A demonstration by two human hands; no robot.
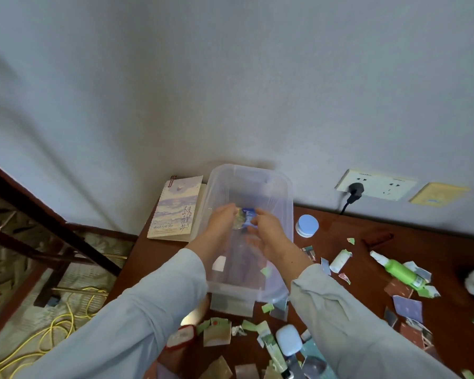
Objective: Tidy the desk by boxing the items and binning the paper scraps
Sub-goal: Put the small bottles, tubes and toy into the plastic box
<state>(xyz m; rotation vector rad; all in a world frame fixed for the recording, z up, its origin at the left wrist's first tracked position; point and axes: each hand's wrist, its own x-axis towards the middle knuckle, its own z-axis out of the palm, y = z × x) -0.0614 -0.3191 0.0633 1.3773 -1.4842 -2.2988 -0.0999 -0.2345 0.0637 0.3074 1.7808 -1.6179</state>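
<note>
Far left of the box [281, 187], a yellow cable [52, 332] is seen coiled on the floor. A notebook [175, 212] is laid flat on the desk [435, 247], touching the box's left wall. The box, clear plastic and open-topped, is set against the wall at the desk's back edge.

Both sleeved arms are reached into the box from its near side. The left hand [219, 222] is held inside the box with its fingers curled against the left end of a small blue-and-gold item [246, 216]. The same item is pinched at its right end by the right hand [268, 233], thumb and fingers closed on it. The item is thus held between both hands, within the box and above its floor; what it is cannot be told.

In front of the box, a red case [181, 337], a pale blue case [288, 340] and a green tube [274, 351] are seen among torn paper scraps [407, 307]. Just right of the box a jar [307, 225] with a blue lid is stood upright. Further right of the box, a white tube [340, 260] and a green bottle [400, 270] are laid on their sides among more scraps. Up the wall to the right of the box, a socket [378, 184] is fitted with a black plug [355, 190].
</note>
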